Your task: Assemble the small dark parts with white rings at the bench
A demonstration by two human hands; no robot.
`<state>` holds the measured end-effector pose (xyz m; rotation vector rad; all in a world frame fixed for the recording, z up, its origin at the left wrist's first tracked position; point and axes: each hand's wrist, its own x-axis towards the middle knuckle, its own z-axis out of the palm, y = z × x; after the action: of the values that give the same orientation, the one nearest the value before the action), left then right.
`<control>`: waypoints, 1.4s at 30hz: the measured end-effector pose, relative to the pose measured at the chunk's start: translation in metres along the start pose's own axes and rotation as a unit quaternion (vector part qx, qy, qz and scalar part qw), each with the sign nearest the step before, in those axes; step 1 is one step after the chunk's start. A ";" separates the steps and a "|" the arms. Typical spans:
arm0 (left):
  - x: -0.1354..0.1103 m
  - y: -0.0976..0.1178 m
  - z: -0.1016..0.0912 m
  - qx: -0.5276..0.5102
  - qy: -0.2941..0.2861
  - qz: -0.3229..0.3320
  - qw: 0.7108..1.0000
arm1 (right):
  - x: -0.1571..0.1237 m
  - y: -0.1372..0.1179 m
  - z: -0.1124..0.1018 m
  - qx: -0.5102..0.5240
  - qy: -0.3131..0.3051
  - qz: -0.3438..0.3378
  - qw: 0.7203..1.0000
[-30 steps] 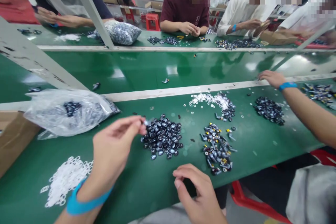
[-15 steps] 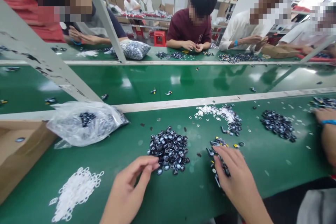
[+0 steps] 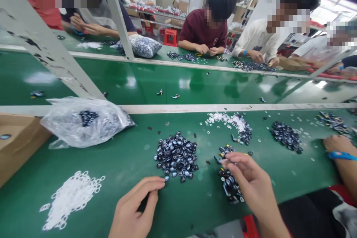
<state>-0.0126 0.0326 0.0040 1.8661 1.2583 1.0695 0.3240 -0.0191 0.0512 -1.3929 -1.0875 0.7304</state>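
My left hand (image 3: 136,206) is closed, thumb against the bent fingers, at the near edge of a heap of glossy dark oval caps (image 3: 178,156). Its fingertips meet one cap lying on the table; what is between them, if anything, is hidden. My right hand (image 3: 252,182) pinches thumb and forefinger around a small dark piece (image 3: 233,163), mostly covered by the fingers. Below it lies a pile of small dark parts with yellow bits (image 3: 231,187), partly hidden by the hand. White oval rings (image 3: 72,199) form a pile at the left.
A clear plastic bag of caps (image 3: 92,121) and a cardboard box (image 3: 19,145) stand at left. Further back lie more white rings (image 3: 221,119) and a second cap pile (image 3: 286,135). A neighbour's arm (image 3: 343,156) rests at right. A slanted metal post (image 3: 55,59) crosses the left side.
My right hand has lifted slightly off the pile of parts, its fingertips now pinched together. My left hand has drawn slightly toward me. The view has shifted a little.
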 end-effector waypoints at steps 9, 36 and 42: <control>-0.012 0.027 0.013 -0.129 -0.054 -0.052 0.989 | -0.050 0.023 0.093 0.184 -0.120 0.081 0.972; -0.026 0.025 0.024 -0.188 -0.062 -0.019 0.980 | -0.066 0.027 0.118 0.219 -0.160 -0.056 0.961; -0.027 0.025 0.025 -0.175 -0.039 -0.006 0.984 | -0.063 0.030 0.118 0.205 -0.159 -0.092 0.961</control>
<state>0.0147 -0.0033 0.0062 1.6138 0.9646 1.1179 0.1996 -0.0266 -0.0049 -0.8263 -1.2115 0.9995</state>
